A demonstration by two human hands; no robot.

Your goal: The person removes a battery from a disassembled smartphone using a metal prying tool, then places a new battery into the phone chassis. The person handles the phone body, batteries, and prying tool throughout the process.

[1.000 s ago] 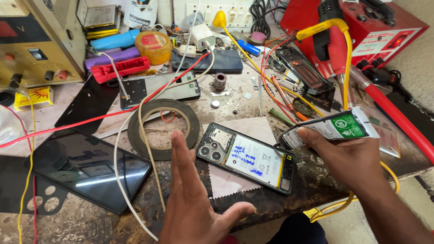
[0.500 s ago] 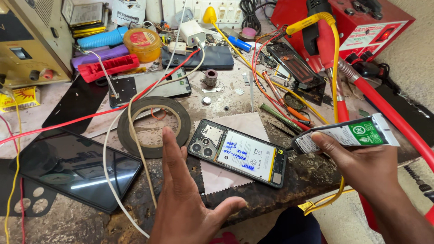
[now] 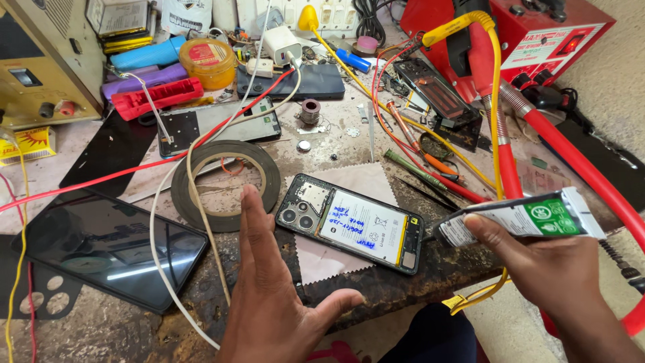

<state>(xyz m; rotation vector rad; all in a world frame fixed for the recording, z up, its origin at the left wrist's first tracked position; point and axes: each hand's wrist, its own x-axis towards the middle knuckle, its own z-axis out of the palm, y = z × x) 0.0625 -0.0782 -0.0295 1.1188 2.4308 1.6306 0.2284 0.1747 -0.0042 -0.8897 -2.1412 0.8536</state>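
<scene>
Green-and-white tube (image 3: 521, 220) sits pinched between the thumb and curled fingers of the right hand (image 3: 547, 272), just off the bench's (image 3: 430, 275) front edge, nozzle toward the phone (image 3: 349, 222). Left hand (image 3: 269, 302) holds nothing, fingers straight and together, thumb spread wide, palm at the front edge beside the opened phone and tape ring (image 3: 225, 183).

The glue tube (image 3: 521, 218) in my right hand (image 3: 547, 269) is crinkled, soft metal, I think, with a glossy printed skin. The opened phone (image 3: 349, 222) shows matt black plastic and a smooth white battery label, lying on pale cloth (image 3: 366, 180). The counter (image 3: 107, 329) is rough, stained stone. The loose screen (image 3: 101, 245) is glossy glass.
</scene>
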